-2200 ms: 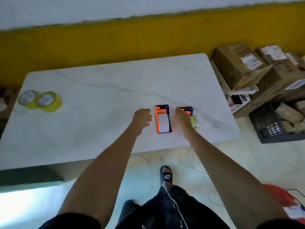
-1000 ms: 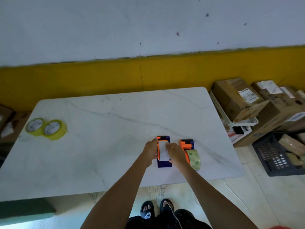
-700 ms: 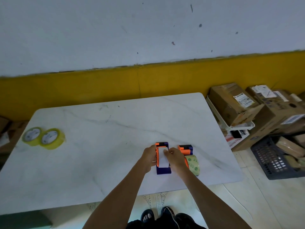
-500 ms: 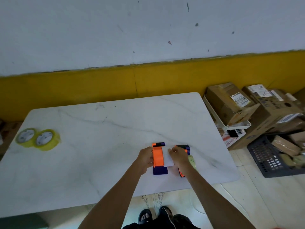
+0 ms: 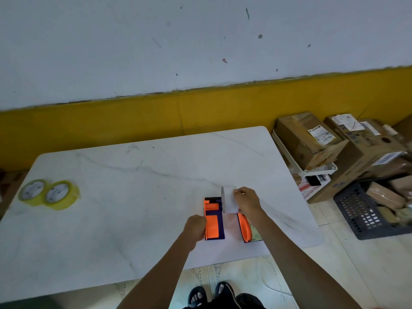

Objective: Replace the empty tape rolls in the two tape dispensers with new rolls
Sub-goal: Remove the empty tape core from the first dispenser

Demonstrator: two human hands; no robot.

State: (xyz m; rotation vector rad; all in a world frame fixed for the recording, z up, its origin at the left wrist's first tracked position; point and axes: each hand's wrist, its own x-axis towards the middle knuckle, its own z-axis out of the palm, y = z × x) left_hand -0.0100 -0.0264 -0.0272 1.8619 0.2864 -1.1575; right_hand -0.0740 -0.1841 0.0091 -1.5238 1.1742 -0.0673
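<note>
White marble table (image 5: 133,197), two orange dispensers.
Pale empty core (image 5: 228,200) is pinched by right hand (image 5: 247,202) above left dispenser (image 5: 213,218), which is gripped by left hand (image 5: 196,226).

A white marble surface (image 5: 133,197) stands against a wall (image 5: 133,52) — white above, yellow below — with boxes (image 5: 312,141) and a crate (image 5: 361,217) on tiled floor (image 5: 334,275).

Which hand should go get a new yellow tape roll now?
Probably the left hand. It only steadies the left dispenser, and the yellow rolls lie on its side of the table. The right hand holds the white empty roll.
</note>
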